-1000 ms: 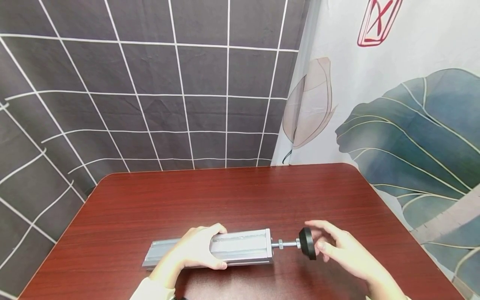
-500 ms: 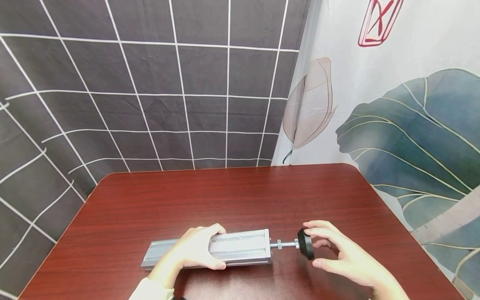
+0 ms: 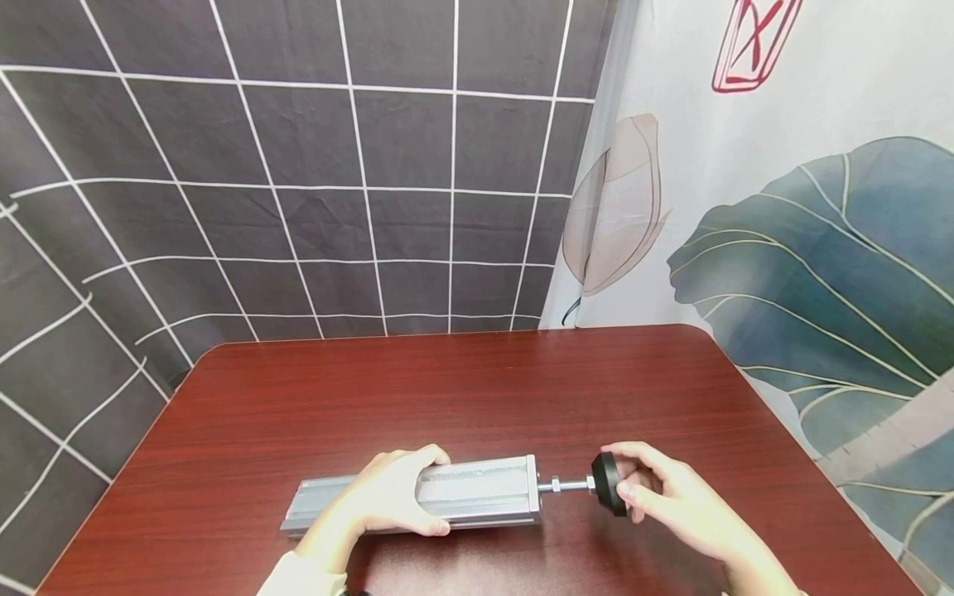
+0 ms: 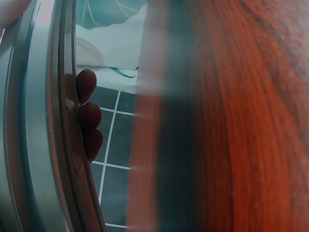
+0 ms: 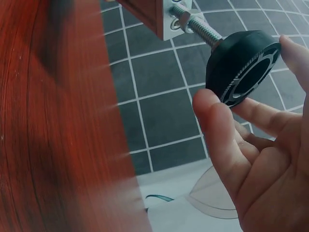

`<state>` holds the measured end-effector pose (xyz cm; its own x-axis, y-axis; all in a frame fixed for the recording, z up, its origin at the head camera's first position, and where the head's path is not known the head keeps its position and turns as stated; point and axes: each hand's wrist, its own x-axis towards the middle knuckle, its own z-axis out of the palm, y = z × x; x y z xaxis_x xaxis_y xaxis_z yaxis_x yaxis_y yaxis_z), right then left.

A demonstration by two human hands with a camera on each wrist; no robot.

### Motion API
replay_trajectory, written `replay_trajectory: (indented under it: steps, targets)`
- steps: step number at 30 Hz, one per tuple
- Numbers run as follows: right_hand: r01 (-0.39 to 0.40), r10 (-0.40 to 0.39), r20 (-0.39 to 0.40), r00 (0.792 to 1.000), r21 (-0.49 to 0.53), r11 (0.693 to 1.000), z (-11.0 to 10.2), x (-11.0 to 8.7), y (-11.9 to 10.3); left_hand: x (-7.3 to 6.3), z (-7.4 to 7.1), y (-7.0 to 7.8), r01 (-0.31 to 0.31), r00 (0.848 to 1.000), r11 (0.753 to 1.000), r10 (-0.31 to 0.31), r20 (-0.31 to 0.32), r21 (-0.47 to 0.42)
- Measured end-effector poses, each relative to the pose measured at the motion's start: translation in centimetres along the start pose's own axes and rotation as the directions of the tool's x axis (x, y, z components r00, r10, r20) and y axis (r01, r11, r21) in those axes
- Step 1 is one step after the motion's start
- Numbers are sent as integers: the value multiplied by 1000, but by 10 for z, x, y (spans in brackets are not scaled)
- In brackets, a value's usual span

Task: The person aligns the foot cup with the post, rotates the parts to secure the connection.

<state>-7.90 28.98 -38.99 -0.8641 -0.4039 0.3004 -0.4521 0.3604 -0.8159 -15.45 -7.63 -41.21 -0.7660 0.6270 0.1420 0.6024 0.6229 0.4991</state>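
An aluminium profile is held above the table, its length running left to right. My left hand grips it around the middle, thumb on the near side; several fingertips show along its edge in the left wrist view. From the profile's right end a threaded rod with a nut sticks out. On the rod's tip is a round black levelling foot. My right hand pinches the rim of this foot; the thumb and fingertips touch it in the right wrist view.
The reddish-brown wooden table extends behind and to both sides of the hands. A dark grey curtain with white grid lines hangs behind it. At the right hangs a white curtain with leaf drawings.
Half a second ago my right thumb and fingers were spread wider around the foot; now they have closed in on its rim. The left hand and the profile look nearly still.
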Motion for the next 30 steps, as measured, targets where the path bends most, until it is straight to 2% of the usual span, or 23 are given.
replay_trajectory:
  steps: [7,9,11,13,15,17,19,22,26,30]
  targets:
    - [-12,12,-5,1000,-37,999,-6,-3,0,1,-1,0,-11,1000,1000,11,-7,8]
    - [26,-25,13,1000,-54,998,-7,-5,2,1,-1,0,-13,1000,1000,13,-11,11]
    - [112,-110,41,993,-43,993,-7,-5,5,1,-1,0,-11,1000,1000,11,-10,11]
    - [205,-204,69,977,-13,979,-6,-5,8,1,-1,-1,-8,1000,1000,8,-10,8]
    - [254,-255,88,963,23,967,-5,-3,9,1,-2,-1,-8,1000,1000,8,-10,4]
    - [237,-241,96,966,48,970,-3,-2,9,1,-2,-2,-9,1000,1000,9,-11,1]
    - [178,-181,90,979,37,983,-2,-3,6,1,-2,-2,-10,1000,1000,10,-10,-1]
    - [130,-130,31,991,-19,991,0,-2,2,1,-2,-2,-10,1000,1000,10,-9,-6]
    - [91,-96,-66,993,-73,993,3,0,-1,1,-1,-1,-4,1000,1000,4,-5,-7]
    - [60,-67,-113,991,-71,996,5,2,-3,1,-1,0,-5,1000,1000,5,6,-3]
